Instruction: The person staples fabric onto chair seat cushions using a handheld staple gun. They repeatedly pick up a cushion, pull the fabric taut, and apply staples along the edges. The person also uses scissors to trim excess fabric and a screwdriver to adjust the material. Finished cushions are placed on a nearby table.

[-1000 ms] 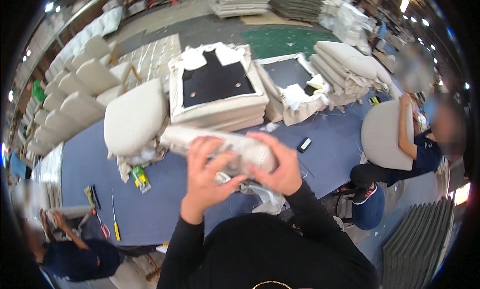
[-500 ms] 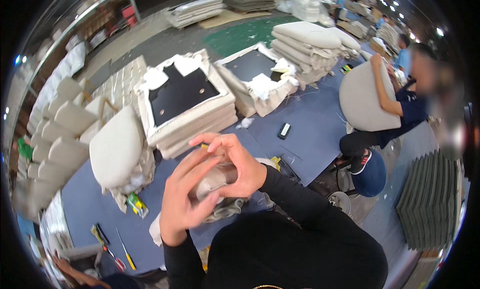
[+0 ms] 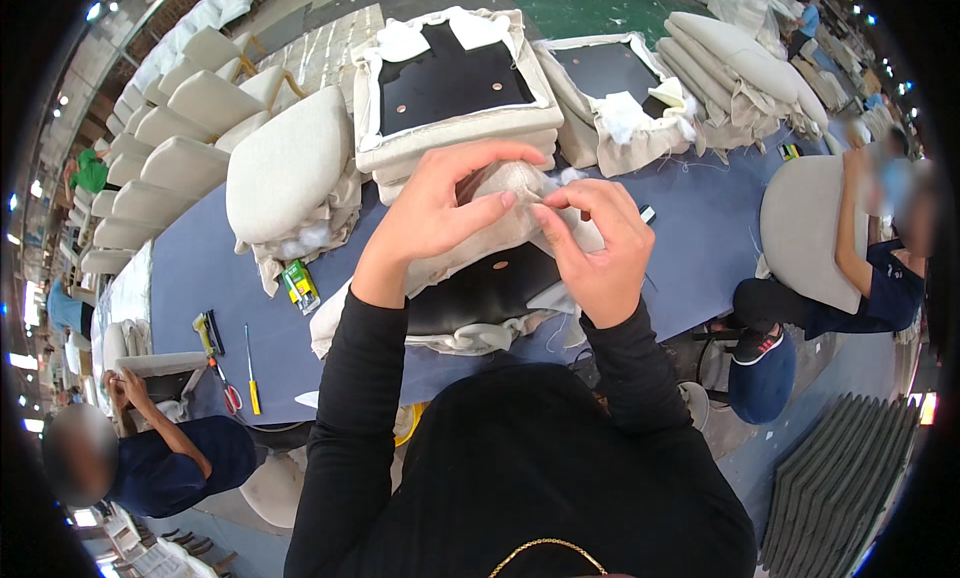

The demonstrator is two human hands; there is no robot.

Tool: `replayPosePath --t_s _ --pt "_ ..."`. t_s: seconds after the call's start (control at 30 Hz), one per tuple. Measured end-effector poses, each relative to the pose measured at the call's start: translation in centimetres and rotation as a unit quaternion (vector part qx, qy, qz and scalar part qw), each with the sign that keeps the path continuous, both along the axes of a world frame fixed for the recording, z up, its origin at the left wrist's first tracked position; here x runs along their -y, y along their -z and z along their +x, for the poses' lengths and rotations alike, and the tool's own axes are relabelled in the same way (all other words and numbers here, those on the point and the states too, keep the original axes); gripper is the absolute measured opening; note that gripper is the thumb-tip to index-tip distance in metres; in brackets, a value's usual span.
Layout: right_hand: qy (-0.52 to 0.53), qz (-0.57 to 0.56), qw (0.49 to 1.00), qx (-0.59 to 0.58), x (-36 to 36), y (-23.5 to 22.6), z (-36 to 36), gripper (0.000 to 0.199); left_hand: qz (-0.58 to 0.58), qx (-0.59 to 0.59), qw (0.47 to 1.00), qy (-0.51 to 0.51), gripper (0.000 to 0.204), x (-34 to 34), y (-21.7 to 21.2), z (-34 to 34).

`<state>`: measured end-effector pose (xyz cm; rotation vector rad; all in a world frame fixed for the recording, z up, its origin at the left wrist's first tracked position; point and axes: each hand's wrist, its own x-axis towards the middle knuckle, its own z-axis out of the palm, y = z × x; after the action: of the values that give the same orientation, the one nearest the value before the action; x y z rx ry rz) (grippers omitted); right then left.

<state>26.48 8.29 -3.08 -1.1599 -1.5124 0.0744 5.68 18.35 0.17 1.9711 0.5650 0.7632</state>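
Observation:
A seat cushion in beige fabric point(image 3: 490, 240) stands tilted on the table before me, its black underside point(image 3: 485, 290) turned towards me. My left hand point(image 3: 435, 213) curls over its upper corner, thumb and fingers wrapped round the cloth. At the same corner, my right hand point(image 3: 605, 240) pinches the fabric edge between thumb and forefinger. Loose cloth and white padding hang along the cushion's lower edge. Anything small inside the right pinch is too little to make out.
Behind stand a stack of upholstered seats point(image 3: 455, 128) and another padded seat point(image 3: 630, 98). Left on the blue table point(image 3: 700, 218) lie a covered cushion point(image 3: 290, 158), a yellow-green pack point(image 3: 300, 286), a yellow-handled screwdriver point(image 3: 253, 393) and red-handled scissors point(image 3: 232, 396). Co-workers sit at both sides.
My hands were held up and curved towards each other above the cushion. Now they are on its corner, the right one pinching fabric. The cushion shows more of its underside, and the view has shifted.

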Motion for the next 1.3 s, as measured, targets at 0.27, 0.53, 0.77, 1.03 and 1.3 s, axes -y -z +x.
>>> replayPosePath --t_s 0.27,0.53,0.77,1.03,1.3 --pt "-0.039 -0.124 0.99 -0.061 -0.6 -0.6 0.8 0.025 0.012 -0.01 1.0 -0.018 0.041 -1.2 0.5 1.1" --pt "-0.081 -0.124 0.983 -0.107 -1.5 0.0 0.7 0.027 0.081 0.0 0.995 -0.052 0.033 -1.7 1.0 1.7" --pt "-0.091 -0.183 0.97 -0.128 -1.9 -0.5 0.7 0.022 0.137 -0.02 0.99 -0.025 0.03 -1.9 0.5 1.5" --pt "-0.104 -0.127 0.985 -0.051 -2.0 -0.1 1.5 0.014 0.063 -0.058 0.996 0.011 0.027 -2.1 0.4 1.4" --pt "-0.073 -0.145 0.987 0.015 -1.6 -2.2 2.5 0.019 0.099 -0.054 0.993 -0.026 0.027 -1.5 0.5 2.3"
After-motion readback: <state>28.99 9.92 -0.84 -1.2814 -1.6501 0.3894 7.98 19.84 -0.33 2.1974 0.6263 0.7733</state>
